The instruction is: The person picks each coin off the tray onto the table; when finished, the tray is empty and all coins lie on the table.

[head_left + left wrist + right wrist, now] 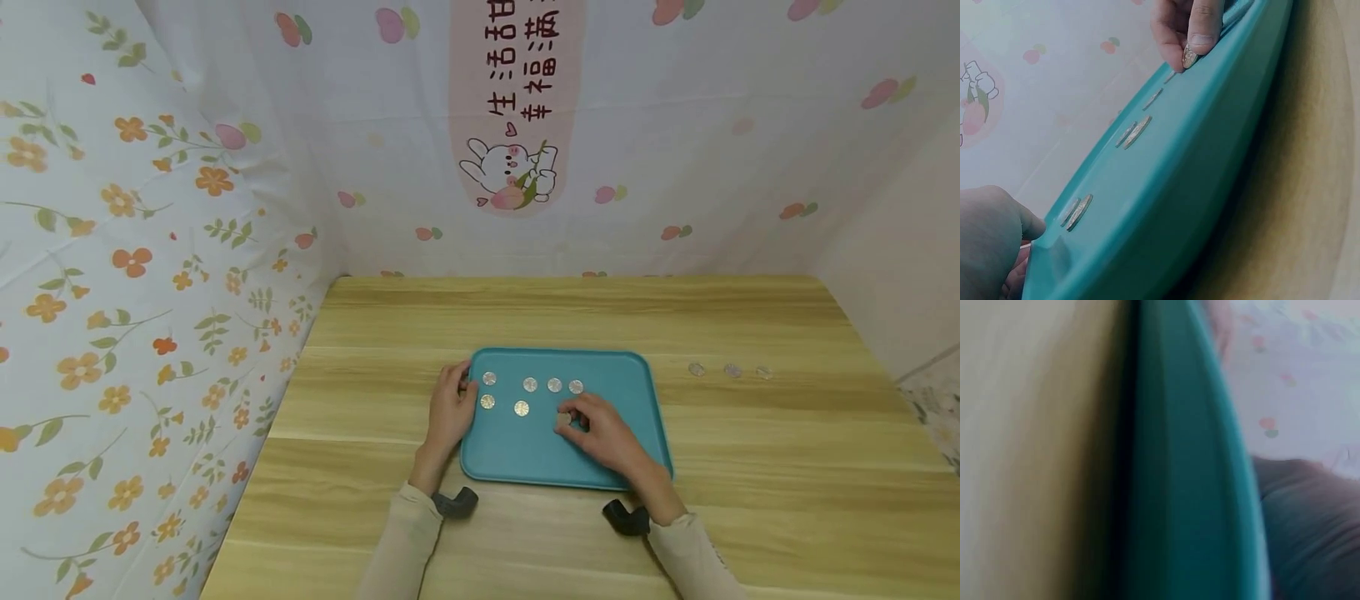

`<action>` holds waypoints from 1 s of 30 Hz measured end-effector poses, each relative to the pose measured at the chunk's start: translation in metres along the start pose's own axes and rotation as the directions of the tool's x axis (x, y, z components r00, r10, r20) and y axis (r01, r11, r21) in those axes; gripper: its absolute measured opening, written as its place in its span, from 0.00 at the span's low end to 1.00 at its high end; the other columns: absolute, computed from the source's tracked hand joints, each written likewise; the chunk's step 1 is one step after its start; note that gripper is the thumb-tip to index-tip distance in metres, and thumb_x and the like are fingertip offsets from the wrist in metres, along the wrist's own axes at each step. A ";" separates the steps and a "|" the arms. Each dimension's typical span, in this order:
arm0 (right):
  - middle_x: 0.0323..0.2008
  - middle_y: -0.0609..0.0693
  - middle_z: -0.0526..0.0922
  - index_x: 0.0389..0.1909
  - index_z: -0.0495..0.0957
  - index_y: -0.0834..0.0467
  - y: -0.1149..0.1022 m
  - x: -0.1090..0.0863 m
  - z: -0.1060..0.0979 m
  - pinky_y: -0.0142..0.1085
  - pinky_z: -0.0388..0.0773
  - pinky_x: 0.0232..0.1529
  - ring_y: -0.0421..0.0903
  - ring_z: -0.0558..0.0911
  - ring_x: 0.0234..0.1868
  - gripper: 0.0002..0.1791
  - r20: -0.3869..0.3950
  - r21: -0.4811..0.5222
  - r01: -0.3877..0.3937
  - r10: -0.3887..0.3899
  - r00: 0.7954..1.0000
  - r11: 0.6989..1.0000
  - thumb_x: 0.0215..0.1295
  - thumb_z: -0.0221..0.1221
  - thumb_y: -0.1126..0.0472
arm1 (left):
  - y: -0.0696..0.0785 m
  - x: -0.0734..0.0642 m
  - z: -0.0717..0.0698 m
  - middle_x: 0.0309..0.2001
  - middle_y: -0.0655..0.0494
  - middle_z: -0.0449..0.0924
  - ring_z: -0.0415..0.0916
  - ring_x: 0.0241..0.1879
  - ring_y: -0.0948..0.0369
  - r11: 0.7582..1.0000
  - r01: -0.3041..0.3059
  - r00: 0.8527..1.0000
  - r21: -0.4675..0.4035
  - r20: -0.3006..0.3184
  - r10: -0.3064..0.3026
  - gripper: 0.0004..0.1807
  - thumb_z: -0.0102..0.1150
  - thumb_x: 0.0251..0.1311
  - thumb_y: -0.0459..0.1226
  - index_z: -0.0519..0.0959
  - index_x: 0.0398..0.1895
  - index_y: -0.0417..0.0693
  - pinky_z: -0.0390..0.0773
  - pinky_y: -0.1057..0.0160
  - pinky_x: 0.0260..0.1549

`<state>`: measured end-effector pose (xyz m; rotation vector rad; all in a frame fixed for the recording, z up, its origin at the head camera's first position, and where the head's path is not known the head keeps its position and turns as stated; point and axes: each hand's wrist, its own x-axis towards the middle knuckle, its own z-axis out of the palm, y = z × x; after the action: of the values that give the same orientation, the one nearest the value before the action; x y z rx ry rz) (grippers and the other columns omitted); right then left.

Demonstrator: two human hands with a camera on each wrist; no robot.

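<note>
A blue-green tray [600,367] lies on the wooden table with several coins in two rows. The back row has silvery coins, such as the coin [554,385]; two yellowish coins, one of them this coin [521,408], lie in front. My left hand [452,410] grips the tray's left rim, the thumb over the edge and the fingers outside it in the left wrist view. Over the tray's right half, my right hand [603,433] pinches a yellowish coin [1190,57] between thumb and fingers. The right wrist view shows mostly the tray's side wall [1197,487], hiding the coin.
Three more coins, the middle coin [732,370] among them, lie in a row on the table [787,467] to the right of the tray. Behind the table hangs a printed curtain [375,167]; a floral cloth [150,292] hangs at the left.
</note>
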<state>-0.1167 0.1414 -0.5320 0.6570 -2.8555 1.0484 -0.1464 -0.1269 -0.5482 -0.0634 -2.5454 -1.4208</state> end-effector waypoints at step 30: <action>0.44 0.60 0.82 0.49 0.83 0.66 0.069 -0.028 -0.119 0.28 0.69 0.35 0.30 0.70 0.39 0.14 -0.196 -0.058 -0.096 0.083 0.977 0.994 0.68 0.62 0.61 | -0.004 0.001 -0.003 0.49 0.45 0.76 0.73 0.42 0.57 1.000 0.004 1.000 0.027 -0.001 -0.004 0.19 0.57 0.66 0.33 0.78 0.60 0.38 0.72 0.60 0.41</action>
<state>-0.1328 0.2737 -0.4869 0.4008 -2.7597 0.9630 -0.1476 -0.1312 -0.5497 -0.0531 -2.5642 -1.3873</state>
